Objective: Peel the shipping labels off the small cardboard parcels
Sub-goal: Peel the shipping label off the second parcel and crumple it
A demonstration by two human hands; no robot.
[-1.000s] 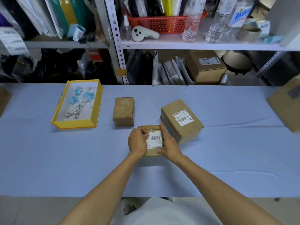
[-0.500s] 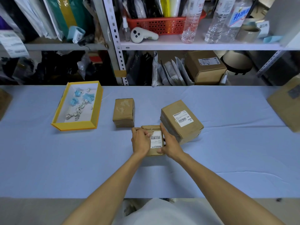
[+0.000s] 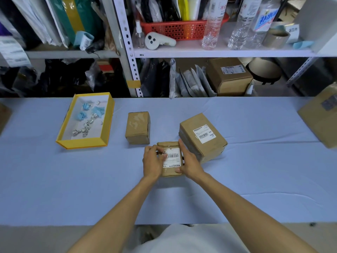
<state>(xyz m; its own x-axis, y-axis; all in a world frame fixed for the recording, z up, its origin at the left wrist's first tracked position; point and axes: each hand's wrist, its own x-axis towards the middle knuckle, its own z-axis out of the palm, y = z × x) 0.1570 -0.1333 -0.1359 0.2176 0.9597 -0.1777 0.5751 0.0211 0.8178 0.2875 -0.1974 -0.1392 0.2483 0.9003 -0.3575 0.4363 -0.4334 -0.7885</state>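
Observation:
A small flat cardboard parcel lies on the table in front of me, with a white barcode label on top. My left hand covers the parcel's left side, its fingertips on the label's left edge. My right hand grips the parcel's right side. A larger parcel with its own white label stands just to the right. Behind and to the left sits a bare brown parcel without a label.
A yellow tray at the left holds several crumpled blue and white label scraps. A big cardboard box sits at the table's right edge. Shelves with bottles, a red basket and more parcels rise behind the table.
My left hand has slid rightward over the label's left edge, covering more of it. The right hand and the parcel have stayed in place.

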